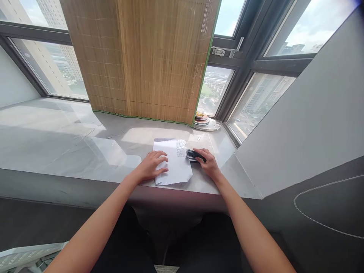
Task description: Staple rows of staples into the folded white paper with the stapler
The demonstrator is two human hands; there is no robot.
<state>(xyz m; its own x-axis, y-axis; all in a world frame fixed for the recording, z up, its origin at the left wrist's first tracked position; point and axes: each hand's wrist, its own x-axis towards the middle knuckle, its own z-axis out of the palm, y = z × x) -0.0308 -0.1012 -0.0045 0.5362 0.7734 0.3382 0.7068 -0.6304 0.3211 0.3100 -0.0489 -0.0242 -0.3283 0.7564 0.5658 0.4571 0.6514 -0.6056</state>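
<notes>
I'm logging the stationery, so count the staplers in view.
1: the black stapler, held in the right hand at the right edge of the white paper. Anything behind the bamboo blind would be hidden.

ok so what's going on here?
A person is working with paper and a stapler on a window sill. The left hand lies over the paper's left side, fingers spread. The right hand grips the stapler, its front end at the paper's right edge, beside a patch of print. Whether it has caught the paper is too small to tell. Behind them hangs a blind, with stacked plates by its lower right corner.
</notes>
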